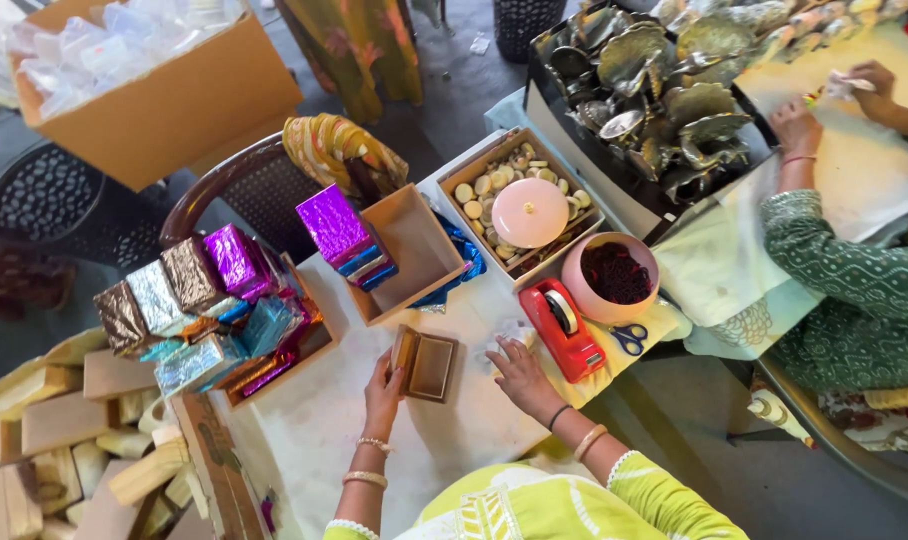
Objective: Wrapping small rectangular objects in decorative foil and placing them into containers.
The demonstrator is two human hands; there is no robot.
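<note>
A person's left hand (382, 388) grips the near-left edge of a small open brown wooden box (426, 364) lying at the centre of the white-covered tabletop (324, 430), its fingers curled around the rim; steadying that edge seems wise while the right hand (522, 374) rests just to the right, fingers spread flat on the cloth. Around them sit a red tape dispenser (564, 328), blue-handled scissors (630, 338), a pink bowl of dark pieces (611, 276) and foil-wrapped boxes (209, 300), with grey floor beyond.

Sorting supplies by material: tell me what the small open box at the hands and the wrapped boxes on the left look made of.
Small open box: seemingly wood or board, matte tan, plain flat walls. Wrapped boxes: shiny metallic foil or foil paper, crinkled, with bright reflections.
</note>
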